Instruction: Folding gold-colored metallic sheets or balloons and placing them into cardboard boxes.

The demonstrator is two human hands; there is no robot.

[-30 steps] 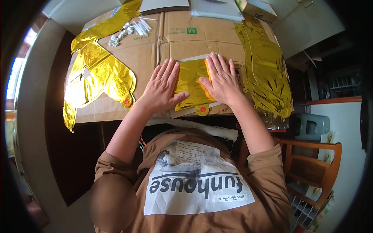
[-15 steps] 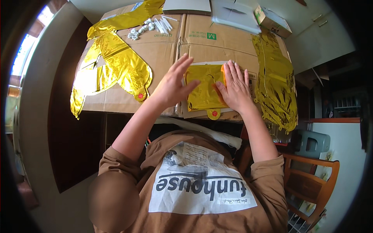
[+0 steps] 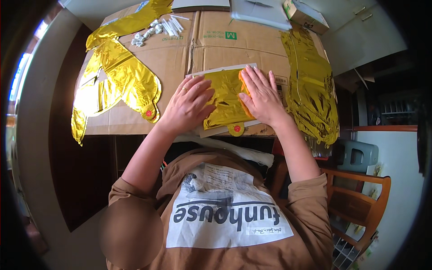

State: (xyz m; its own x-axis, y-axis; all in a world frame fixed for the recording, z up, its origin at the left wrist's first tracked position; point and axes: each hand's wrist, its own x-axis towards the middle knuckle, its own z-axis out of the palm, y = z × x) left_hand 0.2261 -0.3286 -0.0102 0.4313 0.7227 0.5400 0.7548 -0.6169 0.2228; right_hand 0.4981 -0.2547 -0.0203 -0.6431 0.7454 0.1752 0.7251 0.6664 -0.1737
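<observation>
A folded gold foil balloon (image 3: 221, 99) lies flat on a thin pale board (image 3: 208, 132) at the near edge of the cardboard. Its round tab with a red spot (image 3: 236, 129) sticks out toward me. My right hand (image 3: 264, 99) rests on the foil's right part, fingers stretched out, pressing an orange cloth (image 3: 243, 90) that shows along its left side. At the foil's left edge is my left hand (image 3: 188, 105), back upward, fingers loosely bent and apart, holding nothing I can see. Whether it touches the foil I cannot tell.
Gold foil shapes lie at left (image 3: 128, 72) and right (image 3: 308, 85); another piece (image 3: 128, 24) is at the back left. Near it are white sticks (image 3: 171, 27) and small white pieces (image 3: 150, 32). A small box (image 3: 306, 17) stands back right. A wooden chair (image 3: 355, 207) is beside me.
My left hand has turned palm down, its fingers now bent over the foil's left edge. My right hand stays on the orange cloth, more of which shows. The whole view has shifted slightly.
</observation>
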